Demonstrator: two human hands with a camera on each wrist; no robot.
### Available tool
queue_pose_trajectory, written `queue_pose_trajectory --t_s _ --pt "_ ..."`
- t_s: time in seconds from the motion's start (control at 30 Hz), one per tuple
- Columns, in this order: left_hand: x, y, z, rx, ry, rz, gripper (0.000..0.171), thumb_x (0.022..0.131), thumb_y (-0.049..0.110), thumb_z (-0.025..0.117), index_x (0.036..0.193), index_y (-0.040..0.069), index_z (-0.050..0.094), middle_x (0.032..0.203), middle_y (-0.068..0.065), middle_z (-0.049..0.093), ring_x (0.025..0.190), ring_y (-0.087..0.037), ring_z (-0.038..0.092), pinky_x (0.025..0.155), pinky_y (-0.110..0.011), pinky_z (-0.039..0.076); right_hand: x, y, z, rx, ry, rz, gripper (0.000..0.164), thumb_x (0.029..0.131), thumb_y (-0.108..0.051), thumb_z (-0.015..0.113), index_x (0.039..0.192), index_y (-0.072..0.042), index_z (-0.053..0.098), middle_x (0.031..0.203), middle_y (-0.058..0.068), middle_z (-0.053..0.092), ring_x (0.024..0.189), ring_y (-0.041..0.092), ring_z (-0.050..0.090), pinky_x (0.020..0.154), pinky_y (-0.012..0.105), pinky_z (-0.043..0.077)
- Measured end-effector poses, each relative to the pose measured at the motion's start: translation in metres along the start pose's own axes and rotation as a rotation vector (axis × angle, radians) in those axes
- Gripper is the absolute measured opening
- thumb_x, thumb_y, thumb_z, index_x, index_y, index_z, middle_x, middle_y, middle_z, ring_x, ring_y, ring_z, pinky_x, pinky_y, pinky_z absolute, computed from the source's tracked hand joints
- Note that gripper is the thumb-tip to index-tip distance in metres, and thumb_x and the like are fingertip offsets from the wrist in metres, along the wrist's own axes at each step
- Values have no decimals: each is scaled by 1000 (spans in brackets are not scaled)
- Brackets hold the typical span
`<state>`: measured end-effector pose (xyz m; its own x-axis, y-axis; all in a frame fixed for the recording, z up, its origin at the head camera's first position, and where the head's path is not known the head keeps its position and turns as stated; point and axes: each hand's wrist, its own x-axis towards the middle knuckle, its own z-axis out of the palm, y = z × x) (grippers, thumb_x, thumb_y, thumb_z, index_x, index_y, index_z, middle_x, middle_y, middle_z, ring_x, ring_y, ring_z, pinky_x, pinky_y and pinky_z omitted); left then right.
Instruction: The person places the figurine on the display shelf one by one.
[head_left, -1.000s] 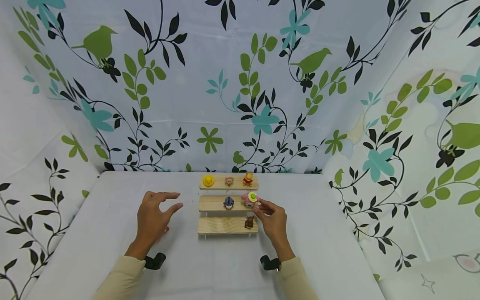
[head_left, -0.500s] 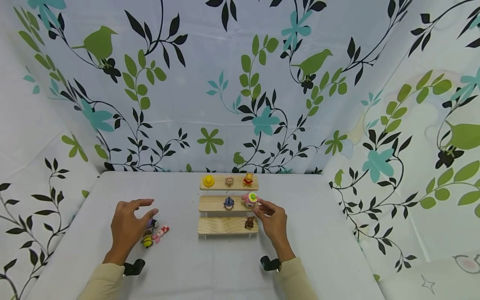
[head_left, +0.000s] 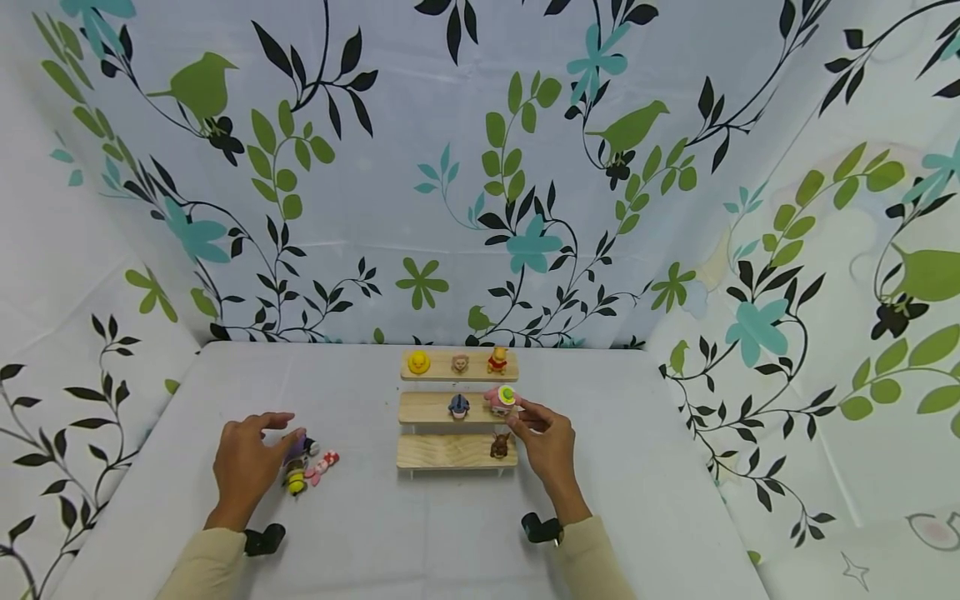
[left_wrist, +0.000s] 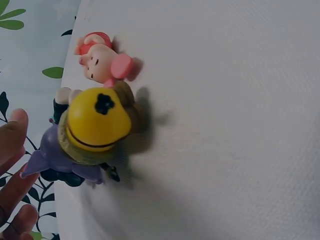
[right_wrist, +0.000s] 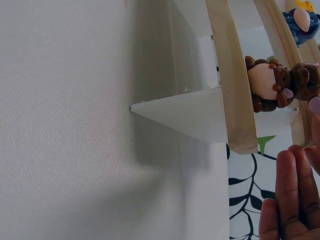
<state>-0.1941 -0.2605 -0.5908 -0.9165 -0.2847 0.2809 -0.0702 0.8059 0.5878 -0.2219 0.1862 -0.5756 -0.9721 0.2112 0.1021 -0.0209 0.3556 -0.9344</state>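
Observation:
My left hand point(head_left: 246, 471) is beside a small pile of toy figurines, thumb and forefinger apart. Nearest its fingers is a purple figurine point(left_wrist: 52, 147), partly covered by a figurine with a yellow top point(left_wrist: 97, 120). A pink figurine with a red-and-white piece point(head_left: 321, 467) lies just right of them. At the right end of the middle shelf point(head_left: 420, 408), my right hand point(head_left: 551, 446) pinches a pink figurine with a yellow-green top point(head_left: 504, 399) between thumb and fingers. Beside that one sits a blue donkey figurine point(head_left: 458, 407).
The top shelf point(head_left: 438, 372) bears a yellow figurine point(head_left: 418, 362), a tan-faced figurine point(head_left: 460, 363) and a yellow bear in red point(head_left: 497, 360). A brown figurine point(head_left: 499, 446) sits at the right of the bottom shelf point(head_left: 442, 454). Patterned cloth point(head_left: 337, 208) hangs behind the white table point(head_left: 637, 467).
My left hand has moved left and down from open table to the pile of figurines, uncovering part of it. The right hand stays at the pink figurine on the middle shelf.

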Motion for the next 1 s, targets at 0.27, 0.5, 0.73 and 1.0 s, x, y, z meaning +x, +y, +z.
queue_pose_trajectory --t_s 0.27,0.5,0.73,1.0 --pt "-2 -10 2 52 -120 -46 38 91 29 86 118 4 78 105 -23 74 94 -36 55 66 -36 39 0 0 0 1 6 0 35 89 -21 87 124 -19 81 104 4 79 95 15 72 85 19 56" --pt "-3 -10 1 57 -158 -14 32 91 27 85 112 4 80 96 -18 73 90 -33 57 67 -36 37 0 2 0 -14 11 -4 34 90 -21 86 124 -19 81 106 4 79 97 16 72 85 18 55" --pt "-3 -2 6 25 -82 94 26 87 13 88 110 5 82 105 -19 74 96 -33 57 72 -39 42 -1 1 0 -9 9 -8 35 90 -22 86 124 -19 81 106 5 79 96 16 72 85 19 55" --pt "-2 1 9 -14 -52 146 21 84 11 90 104 8 84 107 -18 76 97 -34 61 73 -41 45 -1 1 2 -20 11 1 35 91 -21 86 125 -21 81 107 4 79 98 18 72 90 25 57"
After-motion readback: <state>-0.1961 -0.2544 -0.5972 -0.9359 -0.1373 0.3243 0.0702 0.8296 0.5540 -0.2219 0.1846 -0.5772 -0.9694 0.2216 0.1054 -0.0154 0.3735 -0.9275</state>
